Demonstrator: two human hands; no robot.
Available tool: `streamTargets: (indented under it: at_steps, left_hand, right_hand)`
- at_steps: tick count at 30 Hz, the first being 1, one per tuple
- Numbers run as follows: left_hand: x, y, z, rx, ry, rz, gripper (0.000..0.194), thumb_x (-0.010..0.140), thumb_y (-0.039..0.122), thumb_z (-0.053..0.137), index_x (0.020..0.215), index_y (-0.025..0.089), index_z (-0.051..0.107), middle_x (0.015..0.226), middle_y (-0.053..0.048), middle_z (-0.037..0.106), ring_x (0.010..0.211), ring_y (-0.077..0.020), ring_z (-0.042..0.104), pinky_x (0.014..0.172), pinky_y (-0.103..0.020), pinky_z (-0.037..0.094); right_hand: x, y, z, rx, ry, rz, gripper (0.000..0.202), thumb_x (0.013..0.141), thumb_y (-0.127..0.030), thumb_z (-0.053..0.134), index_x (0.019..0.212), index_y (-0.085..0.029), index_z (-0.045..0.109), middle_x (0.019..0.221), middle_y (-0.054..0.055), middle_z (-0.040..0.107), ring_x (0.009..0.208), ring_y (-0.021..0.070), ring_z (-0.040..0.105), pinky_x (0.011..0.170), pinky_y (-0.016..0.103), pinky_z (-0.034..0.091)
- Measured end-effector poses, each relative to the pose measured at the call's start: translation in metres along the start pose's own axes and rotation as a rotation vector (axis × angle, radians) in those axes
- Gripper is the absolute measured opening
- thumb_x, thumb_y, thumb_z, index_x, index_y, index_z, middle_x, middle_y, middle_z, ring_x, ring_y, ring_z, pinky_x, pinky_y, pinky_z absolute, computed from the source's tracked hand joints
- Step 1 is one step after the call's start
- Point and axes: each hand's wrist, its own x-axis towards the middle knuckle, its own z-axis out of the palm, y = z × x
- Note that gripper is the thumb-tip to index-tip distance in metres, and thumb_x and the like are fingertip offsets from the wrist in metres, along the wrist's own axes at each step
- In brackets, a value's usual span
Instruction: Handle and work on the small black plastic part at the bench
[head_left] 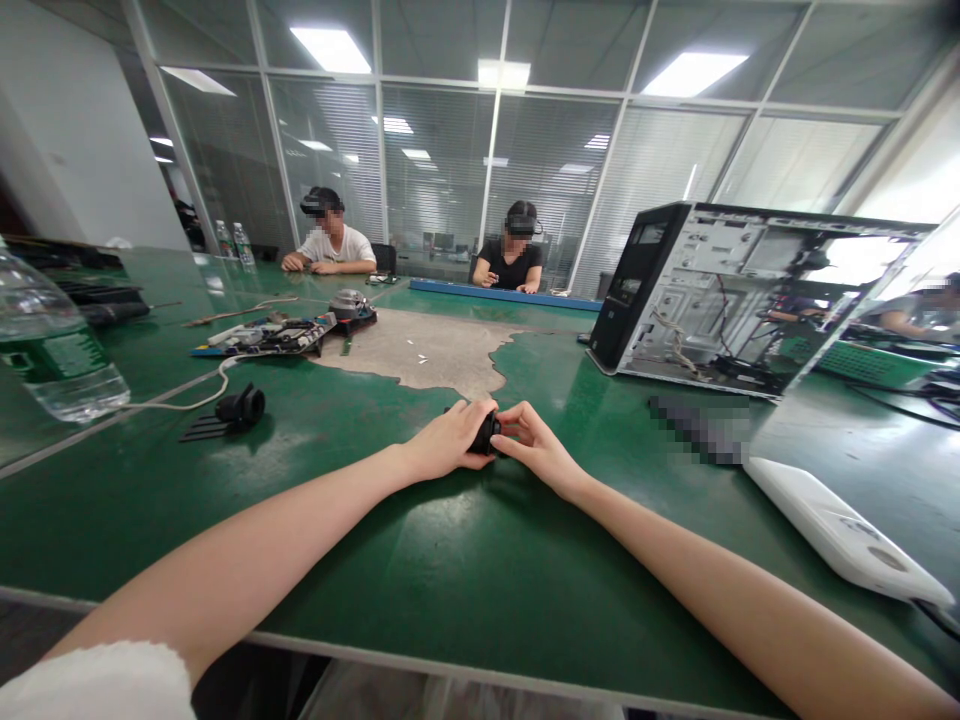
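Note:
Near the middle of the green table [420, 580], my left hand [454, 437] is wrapped round a small black part [486, 432]. My right hand [529, 440] meets it from the right, its thumb and fingers pinched on the part's right side. Much of the part is hidden between the hands, so its shape is hard to make out. A similar-looking black piece with thin prongs [238, 408] lies on the table to the left.
Circuit boards [274, 335] lie at the back left, beside a bare patch [420, 350]. A water bottle [56, 345] stands far left. An open computer case [720, 295] and a white device [844, 525] are on the right. Two people sit across the table.

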Motion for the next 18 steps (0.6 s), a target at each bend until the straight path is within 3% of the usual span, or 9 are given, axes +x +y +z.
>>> streamTargets:
  at_steps: [7,18]
  left_hand:
    - [0.0001,0.0016,-0.0008,-0.005,-0.009,-0.006,0.058,0.069,0.03,0.06,0.116,0.018,0.03,0.103,-0.009,0.047,0.089,-0.022,0.046,0.075,-0.035,0.041]
    - [-0.0009,-0.0002,0.0014,0.008,0.012,0.012,0.058,0.069,0.033,0.06,0.117,0.018,0.029,0.109,-0.01,0.045,0.092,-0.022,0.045,0.078,-0.036,0.041]
  right_hand:
    - [-0.0008,0.0006,0.0005,-0.044,-0.001,0.042,0.032,0.071,-0.026,0.058,0.098,-0.023,0.041,0.094,0.002,0.05,0.087,0.0134,0.052,0.078,0.032,0.044]
    - [-0.0004,-0.0054,0.0015,-0.024,0.02,0.041,0.019,0.072,-0.03,0.057,0.084,-0.021,0.046,0.086,-0.001,0.05,0.081,0.0121,0.053,0.071,0.027,0.045]
